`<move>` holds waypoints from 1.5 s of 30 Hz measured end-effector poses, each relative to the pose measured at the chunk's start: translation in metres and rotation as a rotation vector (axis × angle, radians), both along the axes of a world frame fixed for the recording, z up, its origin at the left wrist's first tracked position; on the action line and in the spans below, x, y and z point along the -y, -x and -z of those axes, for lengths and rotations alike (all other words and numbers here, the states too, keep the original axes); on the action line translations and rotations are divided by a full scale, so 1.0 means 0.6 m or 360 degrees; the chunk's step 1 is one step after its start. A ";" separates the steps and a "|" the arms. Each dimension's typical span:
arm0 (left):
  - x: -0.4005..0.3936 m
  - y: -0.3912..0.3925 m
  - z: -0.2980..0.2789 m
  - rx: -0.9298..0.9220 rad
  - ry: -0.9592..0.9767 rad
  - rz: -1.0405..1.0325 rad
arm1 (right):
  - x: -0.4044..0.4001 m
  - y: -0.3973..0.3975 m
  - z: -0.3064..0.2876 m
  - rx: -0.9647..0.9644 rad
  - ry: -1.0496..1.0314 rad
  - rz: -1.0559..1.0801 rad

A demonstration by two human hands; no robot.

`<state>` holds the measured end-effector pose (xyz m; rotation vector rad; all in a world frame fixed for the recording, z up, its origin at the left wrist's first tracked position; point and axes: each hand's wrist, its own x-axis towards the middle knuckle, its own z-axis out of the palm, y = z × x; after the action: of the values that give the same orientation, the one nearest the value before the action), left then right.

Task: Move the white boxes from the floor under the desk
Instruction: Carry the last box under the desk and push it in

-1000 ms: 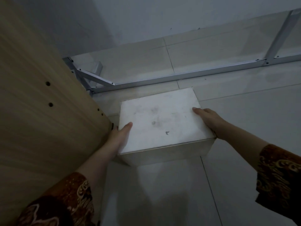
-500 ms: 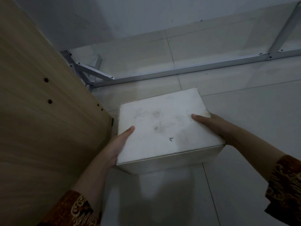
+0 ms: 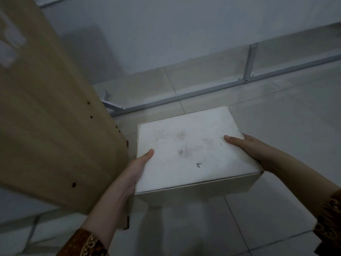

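at frame centre, the white box is clamped between the left hand and right hand, thumbs on its lid, above the tiled floor, beside a wooden panel at left.

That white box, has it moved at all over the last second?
Yes. The white box has come toward the person, away from the metal floor bar; more tile now shows between them.

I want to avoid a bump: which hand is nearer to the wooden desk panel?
Left. The left hand holds the white box on its side facing the wooden desk panel, close beside the panel. The right hand holds the opposite side, away from it.
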<state>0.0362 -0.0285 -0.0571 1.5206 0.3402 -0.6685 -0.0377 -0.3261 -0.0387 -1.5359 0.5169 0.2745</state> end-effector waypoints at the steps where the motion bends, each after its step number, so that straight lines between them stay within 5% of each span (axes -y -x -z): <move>1: -0.003 0.017 -0.004 0.0008 -0.0001 -0.0013 | -0.003 0.016 -0.004 -0.0002 0.0011 -0.0013; 12: -0.069 0.168 -0.005 -0.0021 0.0003 -0.0220 | -0.064 0.138 -0.023 -0.0078 0.0108 -0.0090; 25: -0.191 0.317 0.021 -0.0002 0.0173 -0.0036 | -0.205 0.328 0.039 -0.0160 0.0162 0.0151; 37: -0.441 0.409 -0.032 -0.0003 0.0163 0.0212 | -0.449 0.431 -0.039 -0.0136 0.0341 0.0088; 45: -0.662 0.422 -0.069 0.0080 0.0167 0.0088 | -0.661 0.404 -0.079 -0.0115 0.0286 -0.0025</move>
<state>-0.2167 0.3689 -0.0156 1.4485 0.2223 -0.6803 -0.2798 0.0707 0.0086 -1.7096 0.5993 0.3033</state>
